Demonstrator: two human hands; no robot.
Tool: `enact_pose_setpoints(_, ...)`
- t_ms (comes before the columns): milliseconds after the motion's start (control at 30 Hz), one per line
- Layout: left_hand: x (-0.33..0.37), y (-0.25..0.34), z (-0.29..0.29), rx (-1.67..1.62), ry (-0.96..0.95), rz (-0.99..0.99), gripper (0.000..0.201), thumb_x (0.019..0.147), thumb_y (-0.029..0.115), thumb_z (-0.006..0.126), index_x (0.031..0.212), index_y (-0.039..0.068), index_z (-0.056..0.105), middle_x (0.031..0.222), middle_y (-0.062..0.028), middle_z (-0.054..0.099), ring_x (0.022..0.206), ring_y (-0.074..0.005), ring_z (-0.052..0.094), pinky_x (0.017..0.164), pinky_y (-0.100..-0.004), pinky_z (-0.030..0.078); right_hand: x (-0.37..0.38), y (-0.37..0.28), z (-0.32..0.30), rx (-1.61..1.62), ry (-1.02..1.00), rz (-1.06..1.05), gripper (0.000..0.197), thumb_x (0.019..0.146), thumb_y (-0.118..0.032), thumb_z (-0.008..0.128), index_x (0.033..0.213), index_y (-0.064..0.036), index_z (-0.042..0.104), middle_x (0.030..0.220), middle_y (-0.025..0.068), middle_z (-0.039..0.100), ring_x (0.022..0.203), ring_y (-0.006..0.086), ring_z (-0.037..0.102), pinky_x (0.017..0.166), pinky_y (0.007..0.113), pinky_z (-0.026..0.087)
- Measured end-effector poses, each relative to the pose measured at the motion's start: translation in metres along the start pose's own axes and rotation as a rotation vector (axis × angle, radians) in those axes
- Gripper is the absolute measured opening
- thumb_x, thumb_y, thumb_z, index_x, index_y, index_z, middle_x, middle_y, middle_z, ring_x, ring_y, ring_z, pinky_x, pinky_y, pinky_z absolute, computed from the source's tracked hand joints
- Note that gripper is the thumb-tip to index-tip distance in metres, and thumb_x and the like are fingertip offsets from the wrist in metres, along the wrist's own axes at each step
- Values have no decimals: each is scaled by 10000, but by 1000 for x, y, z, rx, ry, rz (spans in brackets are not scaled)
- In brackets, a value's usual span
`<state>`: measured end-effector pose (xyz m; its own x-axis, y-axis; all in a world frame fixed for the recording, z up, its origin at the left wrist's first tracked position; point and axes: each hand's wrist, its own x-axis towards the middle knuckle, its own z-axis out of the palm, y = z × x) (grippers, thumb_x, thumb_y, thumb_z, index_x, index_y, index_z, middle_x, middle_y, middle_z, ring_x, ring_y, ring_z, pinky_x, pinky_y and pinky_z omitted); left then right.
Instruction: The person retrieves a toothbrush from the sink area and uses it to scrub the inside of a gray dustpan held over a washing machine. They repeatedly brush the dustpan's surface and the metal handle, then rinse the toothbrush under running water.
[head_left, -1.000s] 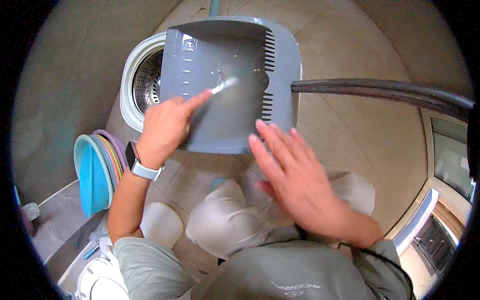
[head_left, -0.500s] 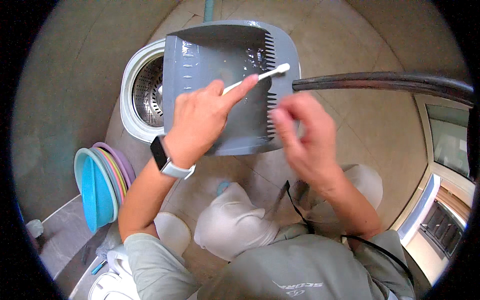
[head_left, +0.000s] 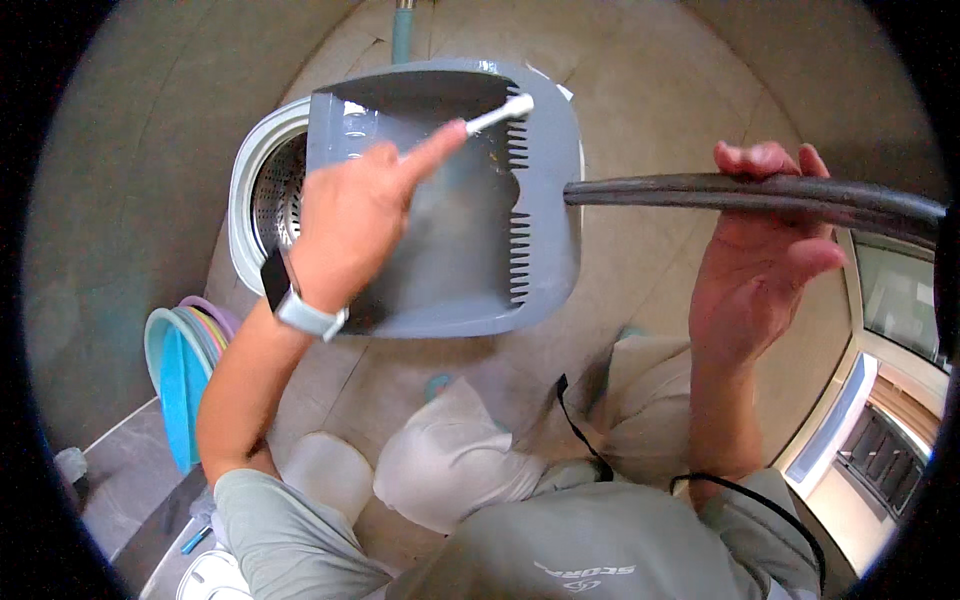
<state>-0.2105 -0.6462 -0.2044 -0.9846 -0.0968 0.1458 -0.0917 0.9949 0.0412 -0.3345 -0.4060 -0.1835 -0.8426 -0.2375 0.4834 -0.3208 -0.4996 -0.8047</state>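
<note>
My left hand [head_left: 350,215] is closed round a slim white toothbrush [head_left: 495,116], its index finger stretched along the handle. The brush head is over the upper row of comb teeth on a wet grey dustpan [head_left: 420,290]. From the pan's right side a long dark handle [head_left: 640,192] runs to the right. My right hand [head_left: 755,250] is at this handle, palm turned up, with its fingers behind and above it. The thumb stands out below, apart from the handle. Whether the fingers press on the handle cannot be told.
Under the dustpan stands a white tub with a perforated metal drum [head_left: 275,190]. Coloured basins [head_left: 185,370] lean together at left. A white round lid or stool [head_left: 325,475] is near my left leg. A green hose [head_left: 401,38] runs behind the pan. A window frame [head_left: 850,390] is at right.
My right hand has moved right from the comb teeth to the handle, and its fingers have opened. My left hand with the toothbrush has shifted left and up along the teeth.
</note>
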Motion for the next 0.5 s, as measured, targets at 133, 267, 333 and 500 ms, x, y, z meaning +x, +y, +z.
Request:
enact_pose_setpoints(133, -11, 15, -5, -4, -151, 112, 623, 836, 43, 495, 1358, 374, 419, 640, -83, 466, 496, -253, 530, 432, -383, 423, 0, 4, -16, 140, -118, 101, 560, 930, -535, 363, 1220, -61, 443, 1011, 92, 477, 1003, 220, 464, 1015, 423, 314)
enact_pose_setpoints(267, 21, -6, 4, 110, 24, 96, 621, 835, 33, 487, 1367, 345, 413, 636, -82, 474, 509, -252, 539, 441, -375, 428, 1, 3, -10, 164, -48, 128, 612, 916, -577, 332, 1188, -34, 405, 981, 98, 474, 939, 219, 477, 951, 421, 362)
enact_pose_setpoints(333, 25, -8, 6, 59, -15, 140, 603, 838, 34, 484, 1360, 331, 426, 636, -82, 482, 525, -257, 545, 455, -377, 434, 2, 4, -12, 126, -71, 112, 602, 920, -571, 329, 1179, -34, 407, 983, 98, 474, 941, 219, 478, 949, 423, 365)
enact_pose_setpoints(500, -1, -1, -4, -115, -200, 150, 590, 795, 41, 497, 1319, 312, 475, 655, -85, 518, 482, -267, 542, 441, -394, 436, 1, 2, -18, 114, -140, 115, 538, 924, -539, 373, 1193, -78, 443, 1020, 93, 477, 997, 230, 469, 1013, 446, 304)
